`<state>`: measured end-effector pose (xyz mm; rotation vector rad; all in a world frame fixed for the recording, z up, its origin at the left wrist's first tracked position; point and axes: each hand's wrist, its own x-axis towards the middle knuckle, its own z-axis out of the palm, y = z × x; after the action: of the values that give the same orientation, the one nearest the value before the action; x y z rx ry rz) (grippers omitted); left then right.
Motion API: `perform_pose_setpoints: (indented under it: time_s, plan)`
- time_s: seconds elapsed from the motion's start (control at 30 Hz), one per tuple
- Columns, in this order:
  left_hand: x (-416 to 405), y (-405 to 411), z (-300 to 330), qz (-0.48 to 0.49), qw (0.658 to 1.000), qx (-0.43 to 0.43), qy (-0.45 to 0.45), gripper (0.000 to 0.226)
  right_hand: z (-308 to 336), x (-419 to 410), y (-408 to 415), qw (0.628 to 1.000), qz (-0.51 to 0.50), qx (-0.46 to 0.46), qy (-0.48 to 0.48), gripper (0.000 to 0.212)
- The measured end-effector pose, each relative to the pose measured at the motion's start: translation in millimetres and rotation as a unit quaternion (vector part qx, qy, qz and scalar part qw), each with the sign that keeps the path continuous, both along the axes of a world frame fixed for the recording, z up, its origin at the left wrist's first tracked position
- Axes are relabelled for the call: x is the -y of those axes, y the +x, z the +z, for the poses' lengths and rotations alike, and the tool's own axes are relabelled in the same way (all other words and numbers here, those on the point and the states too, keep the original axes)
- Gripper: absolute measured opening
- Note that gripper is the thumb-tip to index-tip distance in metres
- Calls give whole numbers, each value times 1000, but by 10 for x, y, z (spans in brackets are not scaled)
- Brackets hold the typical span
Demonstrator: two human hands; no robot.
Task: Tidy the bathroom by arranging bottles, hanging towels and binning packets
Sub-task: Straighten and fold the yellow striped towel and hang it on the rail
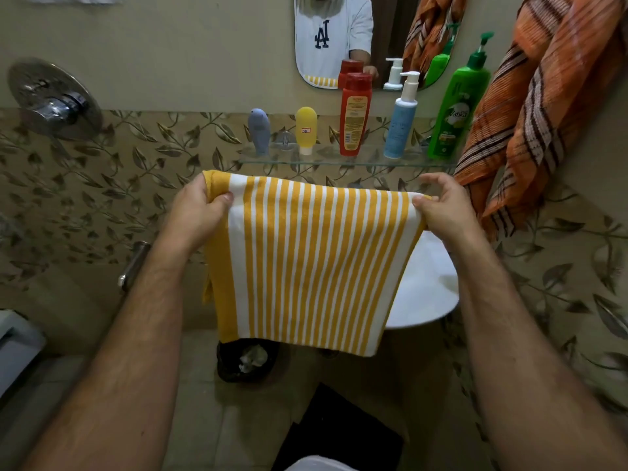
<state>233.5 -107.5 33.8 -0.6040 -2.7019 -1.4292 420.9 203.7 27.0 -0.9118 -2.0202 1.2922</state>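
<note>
Striped towel held up below the glass shelf.
The left hand and right hand each pinch a top corner of one yellow-and-white towel, stripes running vertically, top edge level; five bottles stand on the glass shelf above.

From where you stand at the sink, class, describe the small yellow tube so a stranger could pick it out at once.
Find the glass shelf under the oval wall mirror. Five containers stand along it; the small yellow plastic tube is second from the left, beside the grey-blue tube. It alone is yellow, standing on its white cap with a small sticker.
</note>
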Motion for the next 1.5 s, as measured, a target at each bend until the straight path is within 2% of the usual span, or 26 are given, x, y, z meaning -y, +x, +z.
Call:
perform_pose_setpoints:
  time_s: [0.1, 0.2, 0.27, 0.3, 0.4, 0.47, 0.5, 0.57, 0.63, 0.73, 0.83, 0.93, 1.13, 1.27, 1.37, 1.5]
  plan:
    - [18, -49, 12, 33, 999, 3, -43, 38, 0, 26, -43, 1000, -2, -19, -4, 36]
    - [94, -100, 11, 1, 992, 107, 70, 27, 42, 7, -64, 997, 7, -73, -39, 30]
    - [114, -113, 25, -1, 971, 185, 150, 17, 92, -24, -72, 985, 11, -134, -107, 26]
    - [111, -131, 29, 6, 967, 198, 162, 18, 124, -33, -78, 975, 19, -166, -149, 24]
    - [65, -175, 61, 24, 963, 208, 168, 46, 222, -55, -84, 941, 53, -227, -246, 21]
    - [42, -197, 118, 31, 958, 206, 197, 63, 295, -83, -49, 927, 93, -236, -276, 28]
    - [42, -204, 147, 30, 956, 201, 210, 64, 333, -100, -19, 923, 121, -236, -278, 34]
    - [50, -220, 213, -1, 957, 187, 222, 58, 398, -112, 25, 926, 162, -228, -252, 49]
    - [71, -225, 273, -48, 959, 167, 226, 58, 436, -93, 32, 942, 148, -223, -204, 57]
    - [82, -212, 347, -81, 967, 110, 215, 59, 469, -79, 9, 972, 75, -203, -96, 54]
    - [12, -164, 420, -44, 983, 8, 176, 48, 481, -99, -37, 985, 22, -167, 38, 42]
    - [-71, -152, 490, 1, 990, -66, 121, 40, 502, -110, -116, 981, -16, -133, 140, 34]
    - [-111, -216, 566, 8, 993, -110, 30, 38, 580, -118, -174, 954, -72, -31, 289, 28]
    - [-96, -268, 603, 12, 996, -86, -6, 35, 636, -109, -171, 948, -79, 19, 309, 25]
    - [-69, -284, 585, -2, 999, -38, 14, 29, 674, -102, -151, 955, -75, 43, 283, 23]
    - [-10, -296, 534, -60, 989, 81, 105, 20, 655, -111, -112, 995, -34, -57, 74, 18]
